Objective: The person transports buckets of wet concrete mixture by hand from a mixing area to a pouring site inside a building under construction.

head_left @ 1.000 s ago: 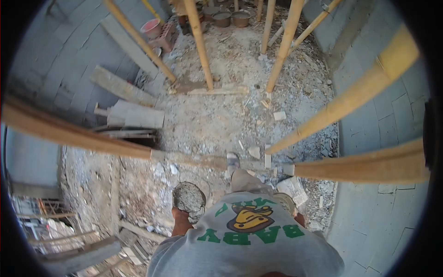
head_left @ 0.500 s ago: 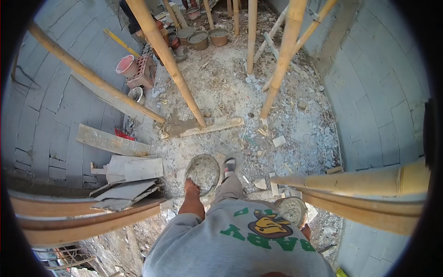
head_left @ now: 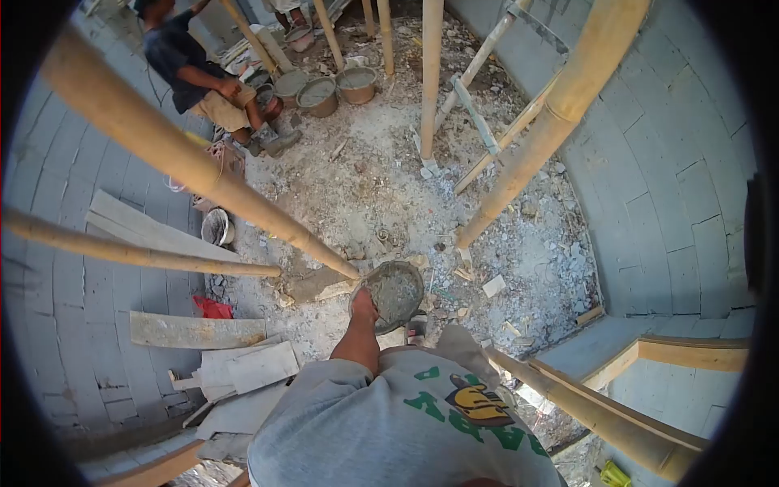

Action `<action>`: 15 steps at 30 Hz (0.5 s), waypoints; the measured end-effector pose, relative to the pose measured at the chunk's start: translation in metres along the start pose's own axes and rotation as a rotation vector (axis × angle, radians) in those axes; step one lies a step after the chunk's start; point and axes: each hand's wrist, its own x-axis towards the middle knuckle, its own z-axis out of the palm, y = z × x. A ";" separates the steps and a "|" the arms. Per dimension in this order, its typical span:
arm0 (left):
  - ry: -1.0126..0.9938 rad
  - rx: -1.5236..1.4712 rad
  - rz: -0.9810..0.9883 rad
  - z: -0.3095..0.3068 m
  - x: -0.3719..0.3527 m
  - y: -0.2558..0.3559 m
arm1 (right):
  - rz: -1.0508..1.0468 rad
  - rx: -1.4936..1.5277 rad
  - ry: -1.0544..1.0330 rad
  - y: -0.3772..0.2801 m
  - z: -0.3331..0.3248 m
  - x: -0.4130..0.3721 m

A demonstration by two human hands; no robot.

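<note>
My left hand (head_left: 364,307) is closed on the near-left rim of a round bucket (head_left: 419,307). Grey wet mortar (head_left: 396,292) fills much of it. The bucket is in front of my body, just above my shoe (head_left: 415,328), which it partly covers. My fingers are mostly hidden at the rim. My right hand is out of sight, behind my grey shirt (head_left: 357,422).
Bamboo poles (head_left: 219,183) slant across the room, and another pole (head_left: 560,122) stands ahead right. Boards (head_left: 251,369) lie at left. Far back, a seated person (head_left: 191,73) is near buckets of mortar (head_left: 317,99). Rubble covers the floor (head_left: 357,178).
I have moved forward between the poles, carrying the left bucket ahead. The second mortar bucket by my right side has gone from view. The seated person now shows more fully.
</note>
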 end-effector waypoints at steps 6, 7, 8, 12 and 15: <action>-0.038 0.166 0.020 0.080 0.039 0.062 | 0.028 0.035 -0.029 -0.034 0.076 -0.011; 0.004 0.163 0.020 0.095 0.041 0.075 | 0.031 0.046 -0.029 -0.040 0.089 -0.011; 0.046 0.159 0.021 0.110 0.042 0.089 | 0.036 0.052 -0.035 -0.047 0.103 -0.012; 0.112 0.147 -0.015 0.158 0.065 0.141 | 0.047 0.061 -0.052 -0.086 0.164 -0.013; 0.065 0.086 -0.013 0.184 0.078 0.183 | 0.058 0.054 -0.077 -0.122 0.212 -0.020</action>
